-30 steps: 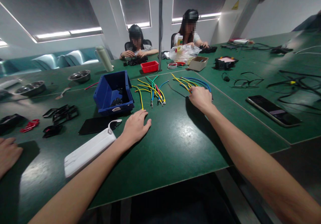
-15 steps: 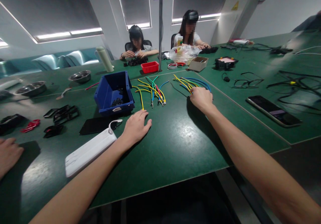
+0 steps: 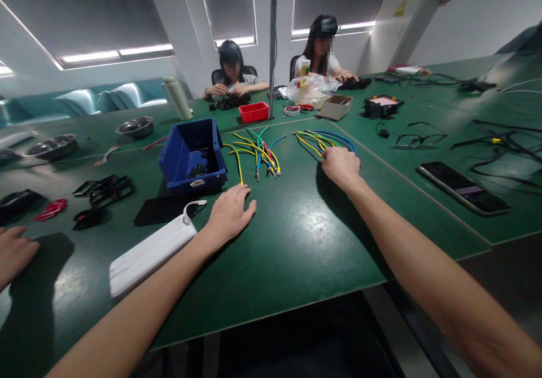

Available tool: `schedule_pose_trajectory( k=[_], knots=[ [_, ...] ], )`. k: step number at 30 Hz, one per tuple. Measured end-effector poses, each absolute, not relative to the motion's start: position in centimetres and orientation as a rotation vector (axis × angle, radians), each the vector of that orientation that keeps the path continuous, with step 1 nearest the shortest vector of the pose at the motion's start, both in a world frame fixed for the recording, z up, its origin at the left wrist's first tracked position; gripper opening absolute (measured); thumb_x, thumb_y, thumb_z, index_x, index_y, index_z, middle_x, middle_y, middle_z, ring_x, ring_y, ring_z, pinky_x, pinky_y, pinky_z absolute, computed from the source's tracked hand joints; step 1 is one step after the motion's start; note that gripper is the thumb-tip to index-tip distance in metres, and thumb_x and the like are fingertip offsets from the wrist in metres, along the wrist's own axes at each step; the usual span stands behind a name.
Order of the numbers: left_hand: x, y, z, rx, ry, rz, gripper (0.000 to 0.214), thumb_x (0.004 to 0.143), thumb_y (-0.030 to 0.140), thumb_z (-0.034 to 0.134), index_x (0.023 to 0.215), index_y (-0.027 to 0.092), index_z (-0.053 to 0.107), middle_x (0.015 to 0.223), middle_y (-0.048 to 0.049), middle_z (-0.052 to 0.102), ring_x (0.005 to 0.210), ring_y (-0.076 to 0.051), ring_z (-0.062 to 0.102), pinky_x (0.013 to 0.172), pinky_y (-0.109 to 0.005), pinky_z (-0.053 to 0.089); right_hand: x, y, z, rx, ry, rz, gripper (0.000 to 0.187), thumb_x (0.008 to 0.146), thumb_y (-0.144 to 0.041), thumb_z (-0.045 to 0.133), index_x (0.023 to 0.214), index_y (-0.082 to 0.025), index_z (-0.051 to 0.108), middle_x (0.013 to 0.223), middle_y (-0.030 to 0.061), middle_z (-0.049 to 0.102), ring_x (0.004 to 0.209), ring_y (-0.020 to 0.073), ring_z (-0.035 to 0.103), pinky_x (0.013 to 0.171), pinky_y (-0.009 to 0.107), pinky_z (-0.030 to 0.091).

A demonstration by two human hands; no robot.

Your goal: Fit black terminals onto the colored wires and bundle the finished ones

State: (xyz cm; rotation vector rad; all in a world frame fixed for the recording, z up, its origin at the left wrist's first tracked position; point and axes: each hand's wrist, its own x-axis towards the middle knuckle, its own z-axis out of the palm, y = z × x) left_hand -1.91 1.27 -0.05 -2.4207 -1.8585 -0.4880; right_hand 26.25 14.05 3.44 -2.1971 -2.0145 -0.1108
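Note:
On the green table my left hand (image 3: 231, 213) lies palm down, thumb apart and fingers stretched forward. Its fingertips are at the near end of a yellow wire (image 3: 239, 166); whether they press on it is hard to see. Just beyond is a loose pile of wires (image 3: 265, 151) in yellow, green, blue and red, with metal terminals at the near ends. My right hand (image 3: 341, 166) is closed over a second bundle of wires (image 3: 324, 138), mostly yellow and blue, which fans out beyond the knuckles. The fingertips are hidden beneath the hand.
A blue bin (image 3: 192, 158) with dark parts stands left of the pile. Nearby lie a white power bank (image 3: 152, 256), a black phone (image 3: 158, 211) and black frames (image 3: 110, 192). Another phone (image 3: 461, 187) and glasses (image 3: 419, 140) lie right. Another person's hand (image 3: 16, 254) enters at left.
A thin dark wire that stuck out left of the right-hand bundle is gone from that spot; a yellow wire now shows at the bundle's left edge. Both my hands stay nearly in place.

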Motion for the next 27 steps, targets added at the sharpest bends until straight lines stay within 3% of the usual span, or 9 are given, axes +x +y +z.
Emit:
schedule_pose_trajectory(
  k=[6,27],
  knots=[
    [-1.88,1.2,0.15,-2.424,-1.86,-0.475,0.041,0.092,0.039,0.043,0.119,0.013,0.059,0.13,-0.0129,0.059,0.123,-0.025,0.053,0.104,-0.039,0.043,26.0,13.84,3.62,-2.226,-1.989,-0.096,0.031,0.086,-0.025,0.053,0.112,-0.017,0.068,0.106,0.0189,0.067,0.099,0.0299,0.064,0.083,0.038,0.048],
    [-1.82,1.29,0.06,-2.406,-1.884,-0.493,0.04,0.092,0.038,0.043,0.119,0.013,0.06,0.13,-0.012,0.059,0.121,-0.024,0.054,0.104,-0.039,0.044,26.09,14.08,3.27,-2.184,-1.997,-0.125,0.025,0.083,-0.023,0.054,0.103,-0.019,0.07,0.103,0.0157,0.068,0.096,0.0328,0.065,0.077,0.04,0.05]
  ],
)
